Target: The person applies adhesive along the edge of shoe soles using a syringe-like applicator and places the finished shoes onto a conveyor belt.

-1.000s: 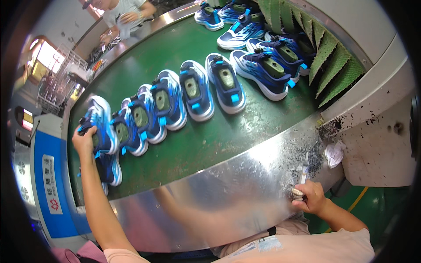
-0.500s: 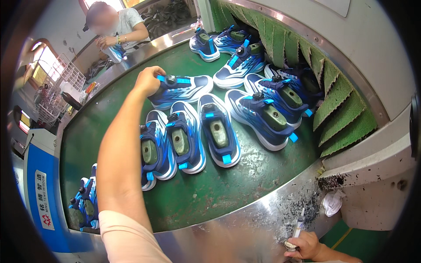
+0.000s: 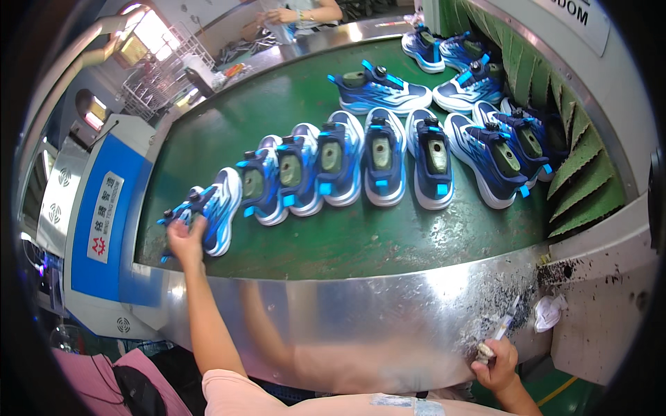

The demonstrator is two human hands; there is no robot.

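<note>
At the left end of a green conveyor belt (image 3: 312,253), my left hand (image 3: 186,243) closes round the heel end of a blue-and-white sneaker (image 3: 225,208). A second sneaker lies close beside it, partly hidden by the hand. My right hand (image 3: 498,364) is closed on a slim whitish tool (image 3: 505,326), shaped like a syringe, tip up, over the metal ledge. Something pale and lumpy shows at its lower end. Several similar sneakers stand in a row, such as one sneaker (image 3: 383,184), with green shoe lasts (image 3: 381,154) inside.
A metal ledge (image 3: 333,319) runs along the near side, dark-spattered at right beside a crumpled white cloth (image 3: 548,312). Green flaps (image 3: 590,166) hang at the machine opening on the right. Across the belt, another person's hands (image 3: 281,17) hold something bluish. A blue-and-white machine housing (image 3: 111,215) stands left.
My left hand has left the sideways sneaker at the back and come down to the left-end sneaker. The view has shifted left. My right hand still holds the slim tool.
</note>
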